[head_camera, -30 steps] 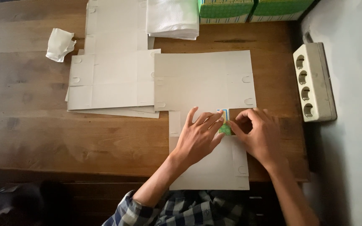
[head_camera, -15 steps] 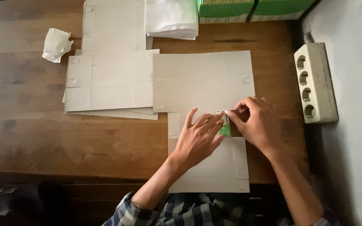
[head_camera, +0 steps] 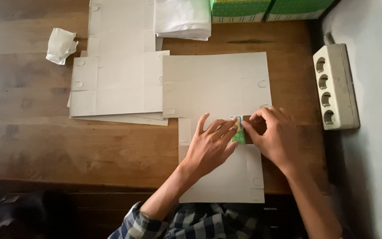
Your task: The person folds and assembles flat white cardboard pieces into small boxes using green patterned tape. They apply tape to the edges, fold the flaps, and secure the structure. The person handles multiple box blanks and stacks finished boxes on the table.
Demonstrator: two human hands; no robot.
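A flat grey cardboard box blank (head_camera: 217,84) lies unfolded on the wooden table (head_camera: 67,146), its lower panel reaching the near edge. My left hand (head_camera: 211,144) rests spread on that blank, fingertips against a small folded flap whose green printed side (head_camera: 238,132) shows. My right hand (head_camera: 275,135) pinches the same flap from the right between thumb and fingers. Both hands meet at the flap near the blank's middle right.
More flat cardboard blanks (head_camera: 116,84) are stacked to the left. A crumpled white paper (head_camera: 60,45) lies at far left, a pile of white bags (head_camera: 182,17) at the back, green boxes (head_camera: 239,9) behind. A white power strip (head_camera: 334,86) sits at right.
Both hands stayed on the flap and shifted only slightly; the green flap is folded a little further between the fingers. The view moved a bit.
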